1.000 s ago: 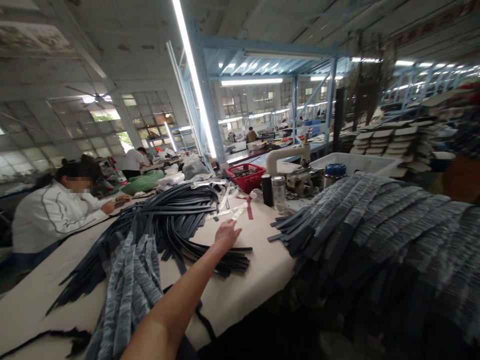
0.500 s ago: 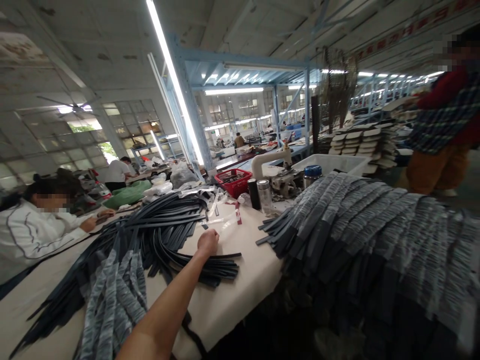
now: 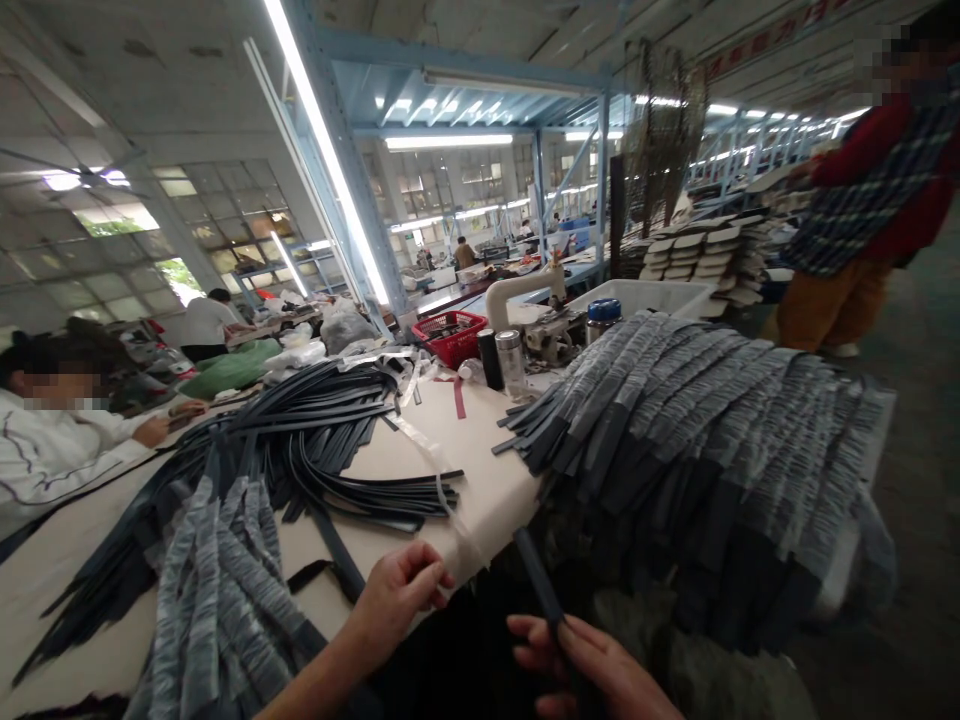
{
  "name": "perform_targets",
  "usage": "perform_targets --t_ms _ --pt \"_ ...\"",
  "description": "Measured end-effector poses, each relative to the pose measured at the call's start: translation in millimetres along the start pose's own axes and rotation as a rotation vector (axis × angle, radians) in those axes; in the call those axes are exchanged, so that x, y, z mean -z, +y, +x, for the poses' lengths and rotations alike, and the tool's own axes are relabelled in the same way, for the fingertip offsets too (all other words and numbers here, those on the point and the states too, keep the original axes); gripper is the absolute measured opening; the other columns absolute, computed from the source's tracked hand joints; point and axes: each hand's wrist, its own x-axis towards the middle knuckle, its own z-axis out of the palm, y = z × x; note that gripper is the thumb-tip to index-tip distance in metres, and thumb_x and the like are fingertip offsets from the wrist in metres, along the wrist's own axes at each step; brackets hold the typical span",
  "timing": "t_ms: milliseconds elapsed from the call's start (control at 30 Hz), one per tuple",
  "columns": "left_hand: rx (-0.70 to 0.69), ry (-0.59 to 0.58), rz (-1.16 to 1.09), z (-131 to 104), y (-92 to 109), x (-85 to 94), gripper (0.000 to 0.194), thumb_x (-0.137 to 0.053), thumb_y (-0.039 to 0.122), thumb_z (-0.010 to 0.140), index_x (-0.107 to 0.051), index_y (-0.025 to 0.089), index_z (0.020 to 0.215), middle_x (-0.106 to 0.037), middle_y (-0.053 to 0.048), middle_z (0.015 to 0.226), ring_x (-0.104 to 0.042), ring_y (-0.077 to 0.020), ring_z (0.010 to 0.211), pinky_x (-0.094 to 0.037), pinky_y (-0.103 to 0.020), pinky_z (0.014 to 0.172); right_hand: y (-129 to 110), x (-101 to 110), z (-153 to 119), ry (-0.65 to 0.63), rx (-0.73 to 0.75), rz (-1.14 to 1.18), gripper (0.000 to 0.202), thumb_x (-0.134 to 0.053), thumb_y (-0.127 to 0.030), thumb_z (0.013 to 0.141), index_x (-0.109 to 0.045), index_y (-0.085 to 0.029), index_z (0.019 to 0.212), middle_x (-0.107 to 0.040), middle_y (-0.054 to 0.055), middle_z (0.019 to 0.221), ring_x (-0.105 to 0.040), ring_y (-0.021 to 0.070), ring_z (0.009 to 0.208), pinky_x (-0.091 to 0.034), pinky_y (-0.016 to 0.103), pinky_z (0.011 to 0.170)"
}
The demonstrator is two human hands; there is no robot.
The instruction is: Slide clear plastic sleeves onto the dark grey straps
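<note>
The right hand (image 3: 600, 655) pinches a dark strip (image 3: 538, 575), the left hand (image 3: 401, 590) curls, its grip unclear, and the clear film (image 3: 420, 437) could snag across the bundled strips (image 3: 367, 495) if tugged.

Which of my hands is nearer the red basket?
Left. Your left hand is below the basket in view; your right hand, gripping a dark strip, is lower, farther right.
</note>
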Motion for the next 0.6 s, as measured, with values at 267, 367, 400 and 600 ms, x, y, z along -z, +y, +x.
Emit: perform_targets --t_ms 267,367,400,600 --pt "-0.030 -0.037 0.534 12.8 8.1 15.0 0.047 -0.045 0.057 0.086 -0.068 0.018 0.074 -0.071 -0.005 0.072 -0.064 -0.0184 0.061 -0.040 -0.026 0.059 13.2 -19.0 26.9 -0.005 0.115 0.215 0.037 -0.064 -0.050 0.086 -0.069 -0.017 0.102 -0.068 0.009 0.114 -0.066 0.0157 0.083 -0.051 0.020 0.054" --pt "-0.106 -0.014 0.860 19.6 14.9 6.0 0.051 -0.049 0.067 0.081 -0.071 0.021 0.076 -0.072 -0.008 0.072 -0.065 -0.0239 0.069 -0.038 -0.029 0.062 25.5 -8.1 17.1 0.156 0.052 0.309 0.039 -0.073 -0.051 0.078 -0.068 -0.019 0.101 -0.072 0.005 0.099 -0.064 0.0116 0.072 -0.048 0.018 0.051" --pt "-0.118 -0.004 0.931 21.6 16.8 1.5 0.054 -0.048 0.070 0.080 -0.071 0.021 0.075 -0.073 -0.009 0.073 -0.066 -0.0258 0.072 -0.038 -0.031 0.063 29.4 -5.2 13.6 0.192 0.037 0.318 0.040 -0.074 -0.051 0.077 -0.068 -0.020 0.102 -0.072 0.005 0.097 -0.063 0.0109 0.070 -0.048 0.017 0.050" --pt "-0.058 0.055 0.940 34.4 25.4 -21.3 0.040 -0.060 0.058 0.075 -0.067 0.020 0.062 -0.071 -0.014 0.073 -0.066 -0.0318 0.081 -0.043 -0.038 0.077 52.0 5.4 1.6 0.196 0.036 0.296 0.048 -0.078 -0.057 0.070 -0.069 -0.017 0.097 -0.071 0.004 0.086 -0.061 0.0106 0.063 -0.045 0.016 0.044"
